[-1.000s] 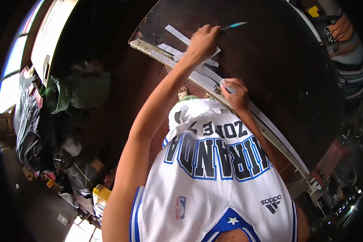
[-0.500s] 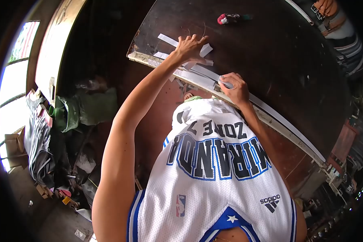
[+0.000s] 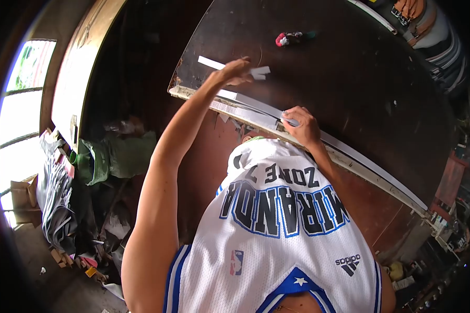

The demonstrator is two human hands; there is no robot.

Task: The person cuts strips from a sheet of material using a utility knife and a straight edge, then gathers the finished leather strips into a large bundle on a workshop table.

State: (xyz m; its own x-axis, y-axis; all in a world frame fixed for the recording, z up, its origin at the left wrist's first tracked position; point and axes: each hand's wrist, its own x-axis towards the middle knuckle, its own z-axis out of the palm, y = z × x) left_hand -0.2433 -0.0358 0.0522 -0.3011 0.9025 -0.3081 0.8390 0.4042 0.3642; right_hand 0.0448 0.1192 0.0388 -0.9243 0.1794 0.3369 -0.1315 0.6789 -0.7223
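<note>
A long white strip [image 3: 360,158] runs along the near edge of a dark tabletop [image 3: 350,78]. My right hand [image 3: 304,127] rests on it near the middle, fingers curled around a small pale grey piece [image 3: 291,121] whose kind I cannot tell. My left hand [image 3: 236,72] is over the table's left end, its fingers smeared by motion. Close around it lie short white strips, one white strip [image 3: 210,62] to its left and crossed white pieces [image 3: 261,72] just past its fingertips.
A small red and dark object [image 3: 283,39] lies farther back on the tabletop. Belts [image 3: 446,65] hang at the far right. At left stand a bright window [image 3: 28,104], a green bag [image 3: 102,159] and a heap of dark sheets [image 3: 57,203].
My left hand, spread over the short strips before, has shifted slightly left and its fingers have drawn together. Some of those strips lie differently. My right hand keeps its place on the long strip.
</note>
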